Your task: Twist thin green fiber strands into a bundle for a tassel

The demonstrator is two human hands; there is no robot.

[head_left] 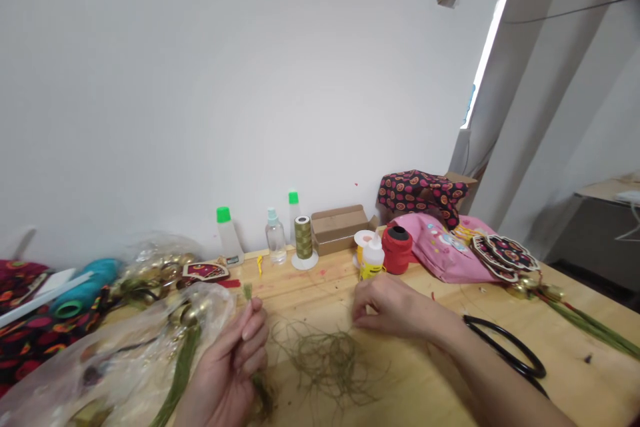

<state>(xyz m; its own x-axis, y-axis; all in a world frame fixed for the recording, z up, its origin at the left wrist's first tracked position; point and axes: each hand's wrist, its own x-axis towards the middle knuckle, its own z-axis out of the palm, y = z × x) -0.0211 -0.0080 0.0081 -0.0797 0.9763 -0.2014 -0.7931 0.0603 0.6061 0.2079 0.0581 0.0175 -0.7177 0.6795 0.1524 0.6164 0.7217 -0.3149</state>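
Observation:
My left hand (240, 353) is closed around a bundle of olive-green threads (247, 291). Its short cut end sticks up above my thumb and finger, and more strands show below my palm. My right hand (383, 305) is over the table with curled fingers, slightly blurred, just in front of a white glue bottle (373, 255) with a yellow label. Whatever those fingers hold, if anything, is hidden. Between my hands a loose tangle of green thread (330, 360) lies on the wooden table (425, 373).
Along the wall stand green-capped bottles (229, 237), a spray bottle (275, 240), an olive thread spool (303, 238), a cardboard box (340, 227) and a red thread cone (397, 250). Plastic bags (125, 353) lie left. Right are a pink bag (445, 247), embroidered ornaments (507, 257) and black rings (505, 343).

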